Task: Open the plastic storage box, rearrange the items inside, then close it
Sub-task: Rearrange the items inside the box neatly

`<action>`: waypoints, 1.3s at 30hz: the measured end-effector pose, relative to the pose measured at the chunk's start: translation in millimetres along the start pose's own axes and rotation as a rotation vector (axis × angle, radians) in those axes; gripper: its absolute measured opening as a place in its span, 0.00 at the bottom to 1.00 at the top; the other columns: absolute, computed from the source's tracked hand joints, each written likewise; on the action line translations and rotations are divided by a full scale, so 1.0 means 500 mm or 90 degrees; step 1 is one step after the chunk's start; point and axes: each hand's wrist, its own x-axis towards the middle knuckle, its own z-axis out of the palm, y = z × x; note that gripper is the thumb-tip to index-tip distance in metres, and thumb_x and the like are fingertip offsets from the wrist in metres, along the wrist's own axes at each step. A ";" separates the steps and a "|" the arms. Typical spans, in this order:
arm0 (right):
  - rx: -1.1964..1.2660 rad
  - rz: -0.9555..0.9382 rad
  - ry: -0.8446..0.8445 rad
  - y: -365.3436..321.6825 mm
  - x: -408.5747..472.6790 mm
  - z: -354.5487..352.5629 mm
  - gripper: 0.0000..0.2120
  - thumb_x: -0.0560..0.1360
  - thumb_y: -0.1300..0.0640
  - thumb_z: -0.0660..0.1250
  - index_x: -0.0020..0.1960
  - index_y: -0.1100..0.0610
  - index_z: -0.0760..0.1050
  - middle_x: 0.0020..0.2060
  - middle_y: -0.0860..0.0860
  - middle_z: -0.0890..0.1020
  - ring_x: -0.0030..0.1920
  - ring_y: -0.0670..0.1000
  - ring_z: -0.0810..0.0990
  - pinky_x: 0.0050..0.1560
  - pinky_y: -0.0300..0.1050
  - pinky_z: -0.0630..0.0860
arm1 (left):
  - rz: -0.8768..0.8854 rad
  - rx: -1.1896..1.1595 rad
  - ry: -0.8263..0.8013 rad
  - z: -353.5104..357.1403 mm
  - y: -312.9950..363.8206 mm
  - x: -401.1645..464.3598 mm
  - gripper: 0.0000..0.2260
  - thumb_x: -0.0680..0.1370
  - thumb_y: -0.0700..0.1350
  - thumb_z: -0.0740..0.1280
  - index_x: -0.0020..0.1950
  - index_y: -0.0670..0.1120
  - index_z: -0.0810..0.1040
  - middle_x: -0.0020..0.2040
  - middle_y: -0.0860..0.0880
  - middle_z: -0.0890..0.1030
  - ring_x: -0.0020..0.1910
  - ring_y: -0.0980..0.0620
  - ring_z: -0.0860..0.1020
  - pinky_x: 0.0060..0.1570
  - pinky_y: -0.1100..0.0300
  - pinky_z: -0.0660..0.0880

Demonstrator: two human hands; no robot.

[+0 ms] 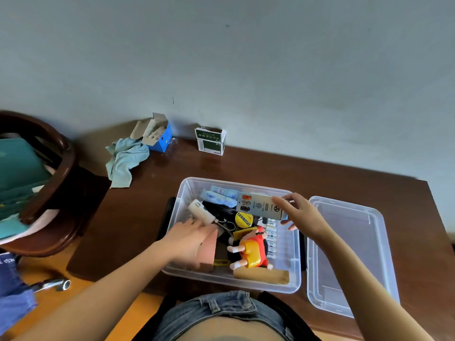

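Now we are in the middle of the rearranging: the plastic storage box (294, 271) stands open on the table (270, 168), right in front of us, and its lid (349, 254) lies flat just beside it on our right.

Our right hand (301, 214) hovers over the far right corner of the box, its grip pinching 1 flat printed card package (258, 205) by the right end. The package's long axis runs left to right, roughly along the far wall, and it hangs above the other contents, not among them. Our left hand (190, 236) reaches into the left half, fingers fairly straight and resting on a pink block (208, 249); whether it truly grips the block we cannot tell.

We judge that the coming move turns on this: the free space for the package lies below and toward us from the right hand, so the right hand is the nearer one to set it down.

Counted inside: 1 white device (203, 211), 1 yellow tape roll (243, 219), 1 doll (251, 252) in red and yellow, 1 wooden block (262, 276) at the near wall, 1 row of small tubes (270, 238) on the right.
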 end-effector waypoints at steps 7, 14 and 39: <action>0.005 0.002 0.000 0.007 -0.003 -0.001 0.17 0.75 0.40 0.62 0.53 0.52 0.71 0.41 0.49 0.80 0.38 0.49 0.82 0.37 0.41 0.80 | 0.022 -0.195 0.024 -0.034 -0.002 -0.014 0.44 0.64 0.69 0.68 0.73 0.59 0.51 0.67 0.54 0.66 0.60 0.55 0.66 0.54 0.59 0.71; 0.095 -0.024 0.043 -0.007 0.008 0.012 0.18 0.76 0.41 0.60 0.56 0.55 0.72 0.43 0.51 0.80 0.36 0.49 0.81 0.32 0.36 0.75 | 0.042 -0.204 0.030 0.005 0.041 -0.004 0.43 0.67 0.57 0.73 0.75 0.59 0.50 0.68 0.52 0.62 0.64 0.52 0.64 0.56 0.58 0.69; -0.363 -0.230 -0.086 -0.133 0.006 0.119 0.10 0.76 0.52 0.64 0.57 0.50 0.76 0.46 0.43 0.81 0.48 0.48 0.80 0.46 0.44 0.76 | -0.265 -0.370 -0.046 0.040 0.058 -0.042 0.25 0.77 0.61 0.61 0.63 0.42 0.71 0.64 0.43 0.74 0.63 0.44 0.73 0.57 0.53 0.69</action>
